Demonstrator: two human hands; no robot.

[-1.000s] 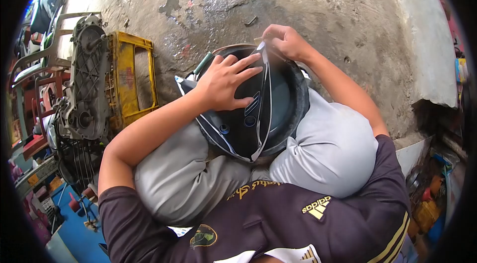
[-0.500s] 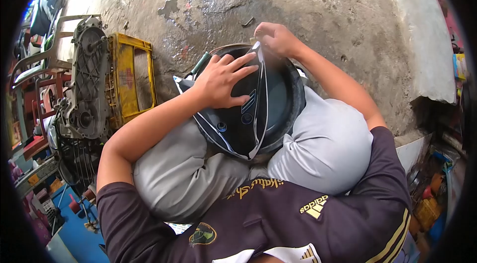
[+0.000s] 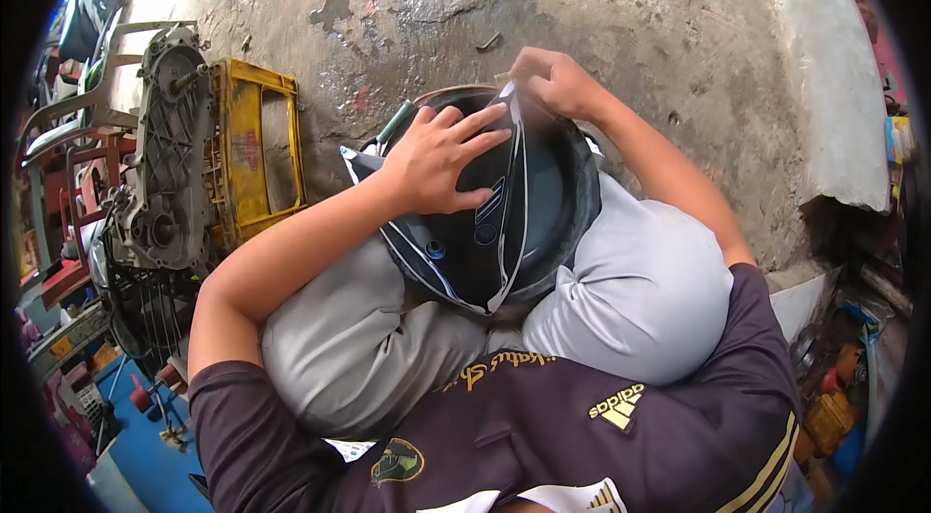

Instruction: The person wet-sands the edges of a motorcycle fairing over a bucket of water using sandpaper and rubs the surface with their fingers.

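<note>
A glossy black, pointed panel with pale edges [image 3: 456,256], perhaps a motorcycle fairing, rests across a round black basin [image 3: 572,212] between my knees. My left hand [image 3: 436,159] lies on the panel with its fingers spread. At the panel's far tip is my right hand [image 3: 555,81], its fingers curled and pressed together, slightly blurred. A small tan edge shows beside those fingers; what they hold is hidden. A green handle-like piece [image 3: 395,121] sticks up at the basin's left rim.
On the left stand a yellow crate [image 3: 228,154] and a grey metal engine casing [image 3: 173,154]. The concrete floor [image 3: 621,28] has wet patches ahead. A raised concrete ledge [image 3: 824,77] runs along the right. Assorted clutter lies at the lower right.
My right hand has shifted slightly right at the panel's tip. The panel and my left hand have moved a little to the right in view.
</note>
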